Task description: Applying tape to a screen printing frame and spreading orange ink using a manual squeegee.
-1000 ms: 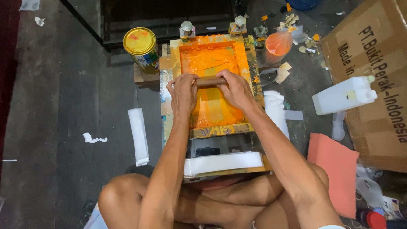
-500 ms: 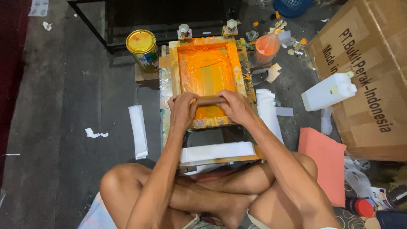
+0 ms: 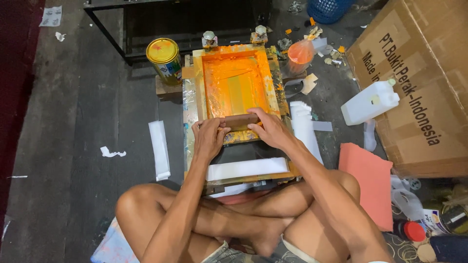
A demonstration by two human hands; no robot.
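A wooden squeegee [image 3: 240, 121] is being held at both ends by the left hand [image 3: 209, 138] and right hand [image 3: 269, 130], each grip closed around it, at the near edge of the orange-inked screen frame [image 3: 236, 87]. Its blade is being hidden beneath the fingers. A white strip [image 3: 246, 168] is lying just below the hands, and a yellow-lidded tin [image 3: 165, 60] is standing beyond the left grip.

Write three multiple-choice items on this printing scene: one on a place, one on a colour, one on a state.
1. Where does the yellow-lidded can stand?
A. left of the screen frame
B. on the cardboard box
C. beside the knee

2. What colour is the ink in the frame?
A. blue
B. orange
C. green

3. How is the squeegee held?
A. by one hand
B. lying free
C. by both hands

Answers: 1 A, it stands past the frame's left edge. 2 B, orange coats the mesh. 3 C, the left hand and right hand both have a grip on it.
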